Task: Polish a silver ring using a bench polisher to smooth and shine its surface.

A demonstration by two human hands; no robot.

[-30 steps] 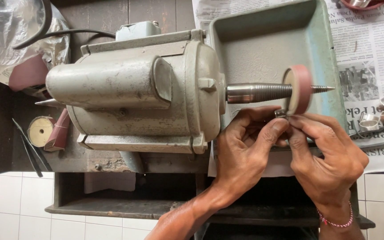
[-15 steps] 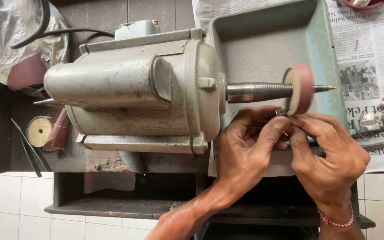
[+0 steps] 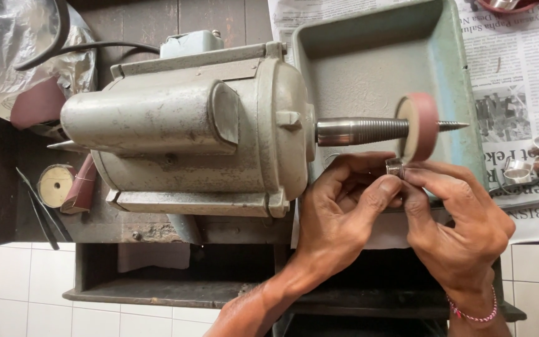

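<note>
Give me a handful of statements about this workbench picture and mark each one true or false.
1. Both hands, left hand and right hand, pinch one small metal ring. True.
2. The ring is held at the pink wheel on the spindle. True.
3. The motor is painted bright red. False: it is dull grey.
4. The green tray lies under the wheel. True.
5. More metal rings lie on bare tiles. False: they lie on newspaper.
6. The bracelet is on the left wrist. False: on the right.

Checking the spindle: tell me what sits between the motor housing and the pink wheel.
Head view: only the bare tapered spindle spans from motor housing to pink wheel.
</note>
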